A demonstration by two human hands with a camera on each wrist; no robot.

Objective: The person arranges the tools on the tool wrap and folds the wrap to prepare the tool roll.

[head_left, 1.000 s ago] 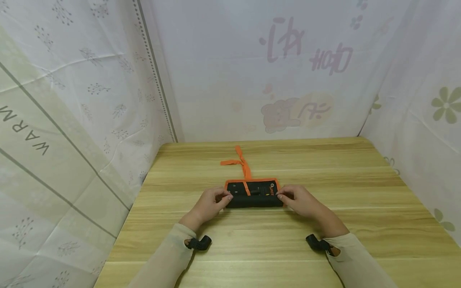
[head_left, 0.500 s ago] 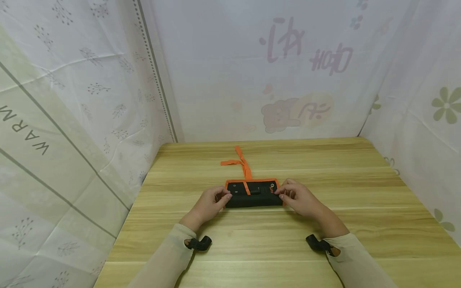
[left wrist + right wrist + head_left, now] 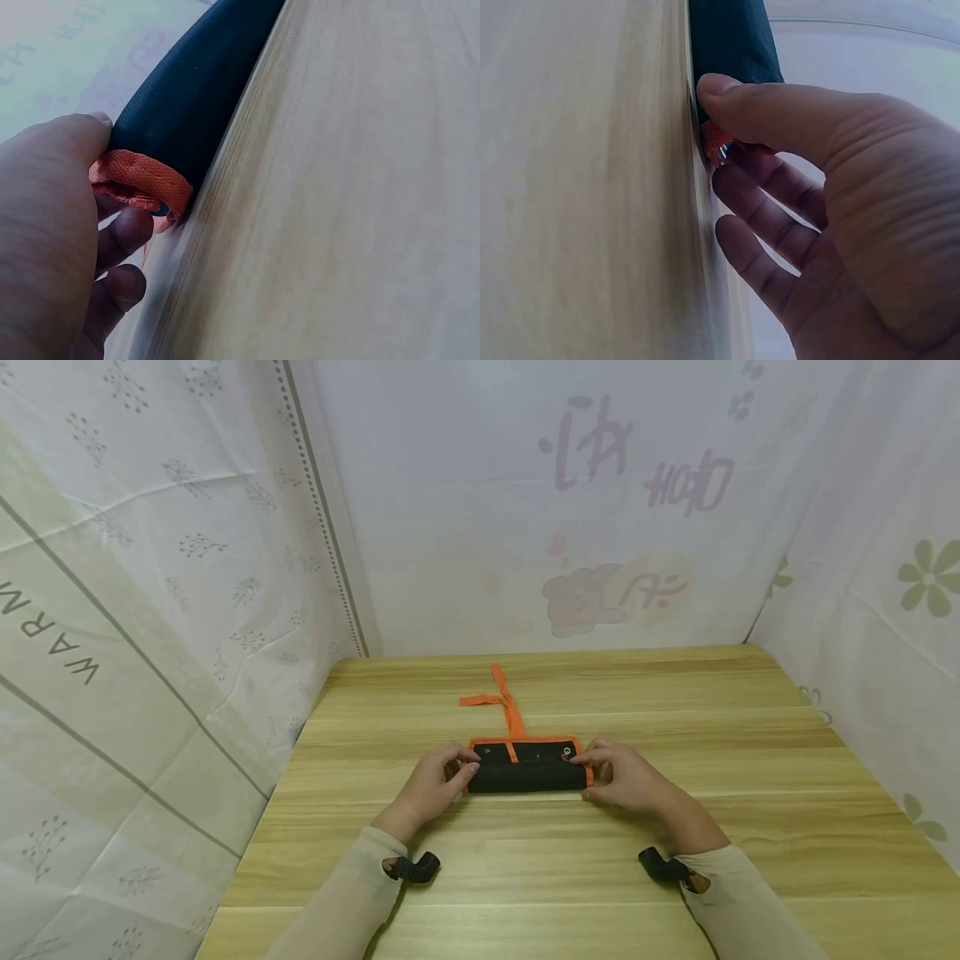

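Note:
A black fabric tool roll (image 3: 528,777) with orange edging lies partly rolled up on the table, its rolled part towards me. The flat part beyond still shows a small printed number, an orange band and a round mark. My left hand (image 3: 433,783) pinches the left end of the roll; in the left wrist view the thumb presses the black fabric (image 3: 191,94) above the orange-edged opening. At the right end, my right hand (image 3: 628,778) grips with thumb low in front and index finger on top. Something shiny shows inside that end (image 3: 722,153). Whatever else is inside is hidden.
An orange tie strap (image 3: 512,714) runs from the roll's far edge, its two tails spread on the wood-grain table (image 3: 675,693). Printed white curtains (image 3: 450,527) hang behind and at both sides. A black wrist mount (image 3: 416,867) sits on each sleeve.
The rolled part has turned away from me, covering more of the flat part and most of the orange lettering. My right thumb has moved lower on the roll's end; my left hand barely shifted.

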